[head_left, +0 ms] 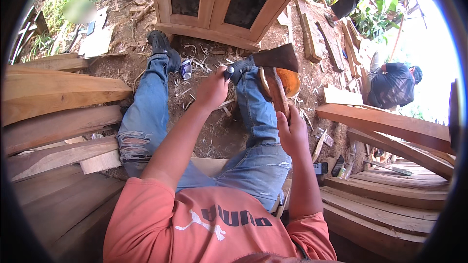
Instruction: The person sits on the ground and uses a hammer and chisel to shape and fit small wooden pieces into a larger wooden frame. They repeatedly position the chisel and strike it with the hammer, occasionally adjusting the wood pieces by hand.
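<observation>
My right hand (294, 129) is closed round the wooden handle of a hatchet (276, 60), its dark metal head raised over my right shin. My left hand (213, 89) is wrapped round a tool with a short dark handle (228, 72); its lower part is hidden, so I cannot tell its kind. Just beyond the hands stands a wooden frame with dark panels (210, 22), like a door or cabinet front. Behind the hatchet handle shows a round orange thing (288, 84), partly covered. A small purple-and-white can (185, 69) lies by my left foot.
Thick timber boards (63, 92) lie stacked on my left, and more planks (390, 199) on my right with a phone (320, 168) beside them. Wood shavings (197, 58) litter the dirt. A person in dark clothes (392, 86) sits at the right; others are at the far edge.
</observation>
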Demonstrator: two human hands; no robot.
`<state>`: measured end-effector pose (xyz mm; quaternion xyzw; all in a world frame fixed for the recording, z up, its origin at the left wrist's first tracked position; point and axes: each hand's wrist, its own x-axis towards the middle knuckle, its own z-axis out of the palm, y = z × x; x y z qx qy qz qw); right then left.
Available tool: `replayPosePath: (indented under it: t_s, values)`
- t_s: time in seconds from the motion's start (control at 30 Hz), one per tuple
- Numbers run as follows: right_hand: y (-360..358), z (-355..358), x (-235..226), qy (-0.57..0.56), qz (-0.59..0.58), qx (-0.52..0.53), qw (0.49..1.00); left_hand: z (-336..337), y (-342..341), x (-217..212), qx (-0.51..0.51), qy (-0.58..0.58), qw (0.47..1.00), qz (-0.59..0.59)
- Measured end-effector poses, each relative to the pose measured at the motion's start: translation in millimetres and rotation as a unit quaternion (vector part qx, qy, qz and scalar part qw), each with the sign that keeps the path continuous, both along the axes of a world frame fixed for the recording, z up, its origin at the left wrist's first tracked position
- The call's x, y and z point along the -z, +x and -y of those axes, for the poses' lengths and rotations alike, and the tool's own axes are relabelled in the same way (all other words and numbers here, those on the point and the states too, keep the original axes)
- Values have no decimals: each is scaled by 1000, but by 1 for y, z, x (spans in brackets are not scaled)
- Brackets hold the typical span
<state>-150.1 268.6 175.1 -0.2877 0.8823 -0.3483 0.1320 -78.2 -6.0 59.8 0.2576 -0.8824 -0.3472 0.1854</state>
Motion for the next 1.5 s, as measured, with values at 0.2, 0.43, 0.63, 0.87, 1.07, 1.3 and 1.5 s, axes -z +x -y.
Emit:
replayPosePath:
  t_s: [0.2, 0.43, 0.63, 0.87, 1.07, 1.3, 1.5]
  values:
    - [15, 32, -49, 156, -113, -61, 979, 2, 1, -3, 10, 3, 1000, 2]
    - [17, 38, -38, 266, -159, -81, 947, -5, 4, 1, 29, 0, 996, -82]
    - [22, 40, -44, 10, -63, 9, 998, 2, 1, 11, 13, 7, 995, -97]
    - [16, 39, -35, 153, -93, 1, 984, -4, 7, 8, 6, 18, 996, -84]
    - [27, 31, -19, 255, -142, -80, 953, -10, 4, 14, 20, 28, 997, -75]
    - [32, 37, -27, 188, -120, -42, 974, -8, -2, 20, 14, -9, 995, -97]
    - [33, 34, -33, 49, -146, 9, 988, -14, 1, 22, -8, 13, 994, -106]
